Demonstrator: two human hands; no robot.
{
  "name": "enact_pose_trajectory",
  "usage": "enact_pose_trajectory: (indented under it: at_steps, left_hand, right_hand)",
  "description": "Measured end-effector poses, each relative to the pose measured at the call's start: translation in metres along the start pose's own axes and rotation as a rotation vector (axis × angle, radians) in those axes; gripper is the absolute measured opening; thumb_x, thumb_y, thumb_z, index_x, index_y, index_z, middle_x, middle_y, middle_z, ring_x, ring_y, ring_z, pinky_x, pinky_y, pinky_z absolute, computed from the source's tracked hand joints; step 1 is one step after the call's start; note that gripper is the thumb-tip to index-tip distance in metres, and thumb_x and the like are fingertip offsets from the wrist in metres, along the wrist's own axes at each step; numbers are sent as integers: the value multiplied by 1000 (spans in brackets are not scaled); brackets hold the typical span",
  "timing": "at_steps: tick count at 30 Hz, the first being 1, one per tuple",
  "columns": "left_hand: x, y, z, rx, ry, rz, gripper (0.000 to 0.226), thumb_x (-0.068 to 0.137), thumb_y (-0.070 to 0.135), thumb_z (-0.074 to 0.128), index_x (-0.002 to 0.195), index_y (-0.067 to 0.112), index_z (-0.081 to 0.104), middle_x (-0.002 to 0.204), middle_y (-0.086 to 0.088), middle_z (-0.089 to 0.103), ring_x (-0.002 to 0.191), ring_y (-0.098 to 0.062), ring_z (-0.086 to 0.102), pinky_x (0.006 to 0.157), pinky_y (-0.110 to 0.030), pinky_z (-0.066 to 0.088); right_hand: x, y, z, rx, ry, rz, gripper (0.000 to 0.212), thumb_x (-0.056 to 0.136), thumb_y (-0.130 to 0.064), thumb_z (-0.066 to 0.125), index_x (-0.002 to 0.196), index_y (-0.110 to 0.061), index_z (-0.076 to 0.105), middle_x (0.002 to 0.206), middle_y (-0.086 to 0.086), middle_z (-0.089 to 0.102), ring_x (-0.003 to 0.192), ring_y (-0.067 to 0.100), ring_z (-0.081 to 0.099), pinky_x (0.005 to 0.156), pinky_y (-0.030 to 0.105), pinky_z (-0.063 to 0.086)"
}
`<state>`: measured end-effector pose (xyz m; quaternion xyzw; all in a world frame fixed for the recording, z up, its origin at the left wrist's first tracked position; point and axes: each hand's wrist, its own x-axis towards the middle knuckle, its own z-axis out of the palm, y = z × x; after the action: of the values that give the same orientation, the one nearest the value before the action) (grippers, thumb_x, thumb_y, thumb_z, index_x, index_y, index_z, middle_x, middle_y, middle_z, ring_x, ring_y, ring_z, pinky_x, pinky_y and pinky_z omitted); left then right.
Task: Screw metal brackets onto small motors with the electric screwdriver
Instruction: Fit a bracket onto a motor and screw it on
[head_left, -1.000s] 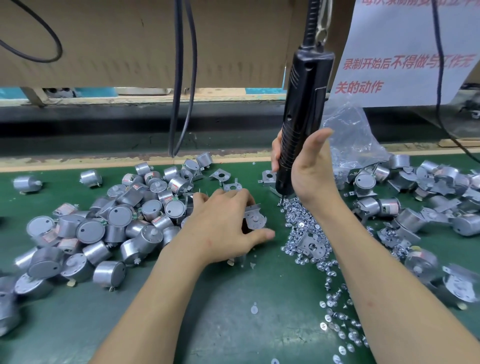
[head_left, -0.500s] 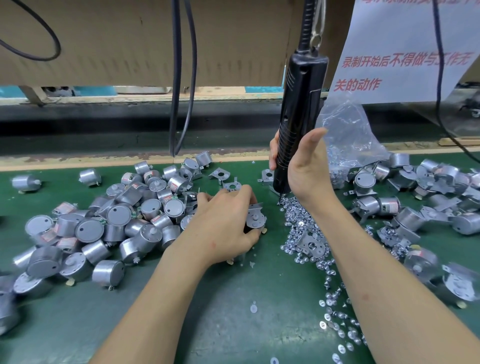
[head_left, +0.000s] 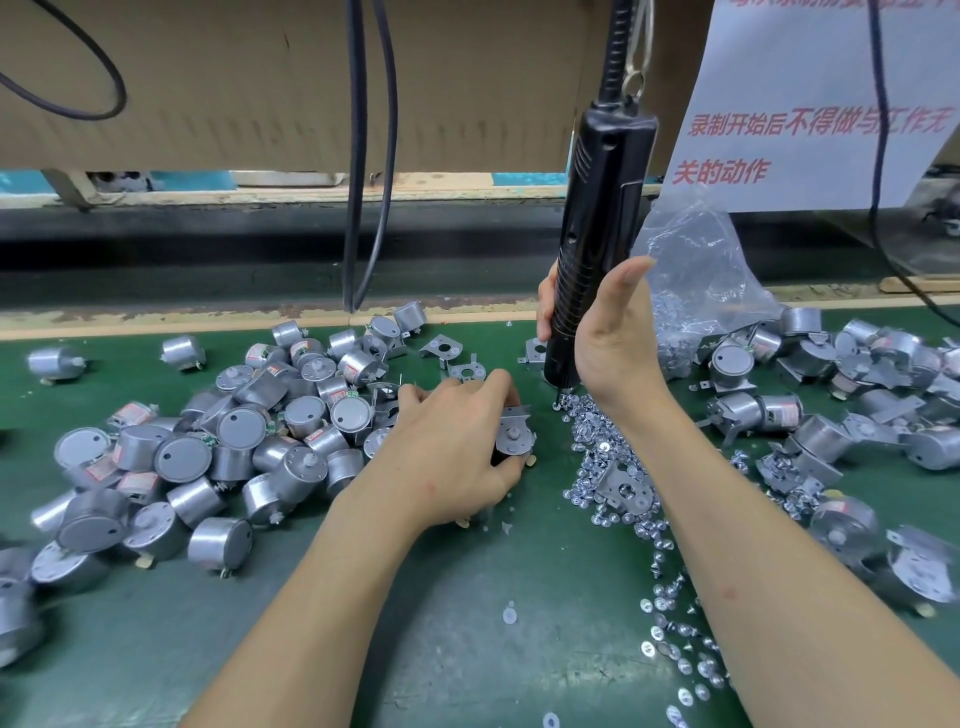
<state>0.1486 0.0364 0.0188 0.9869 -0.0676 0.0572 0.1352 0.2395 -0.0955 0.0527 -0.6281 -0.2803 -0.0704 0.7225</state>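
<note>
My left hand (head_left: 452, 452) grips a small motor with a metal bracket (head_left: 511, 434) on top, held down on the green mat (head_left: 467, 597). My right hand (head_left: 608, 338) is wrapped round the black electric screwdriver (head_left: 597, 208), which hangs upright from a cord. The screwdriver's tip sits at the top of a heap of loose screws (head_left: 597, 457), just right of the held motor. Another bracket (head_left: 626, 486) lies in the screws.
A pile of bare motors (head_left: 234, 441) lies to the left. Motors with brackets (head_left: 810, 410) are heaped on the right. Loose brackets (head_left: 441, 348) lie behind my left hand. A clear plastic bag (head_left: 696, 275) of screws stands behind the screwdriver. Two black cables (head_left: 363, 156) hang down.
My left hand's fingers have curled in from a flatter spread and closed round the motor with its bracket. The screwdriver and my right hand have stayed almost in place.
</note>
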Motion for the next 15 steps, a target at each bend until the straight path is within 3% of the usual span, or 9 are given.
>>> enact_pose_trajectory:
  at_steps: [11, 15]
  left_hand:
    - [1, -2, 4, -15, 28, 18, 39, 87, 56, 55, 109, 28, 40, 93, 14, 49, 95, -18, 48, 87, -43, 33]
    - [2, -1, 5, -54, 44, 28, 38, 85, 56, 57, 106, 29, 42, 98, 15, 56, 97, -16, 52, 88, -43, 33]
  right_hand:
    - [3, 3, 0, -15, 28, -12, 72, 68, -97, 25, 64, -32, 57, 61, -3, 55, 51, 20, 53, 60, 36, 47]
    - [3, 3, 1, 3, 25, 0, 76, 67, -97, 26, 67, -27, 56, 62, -3, 55, 52, 21, 52, 61, 38, 46]
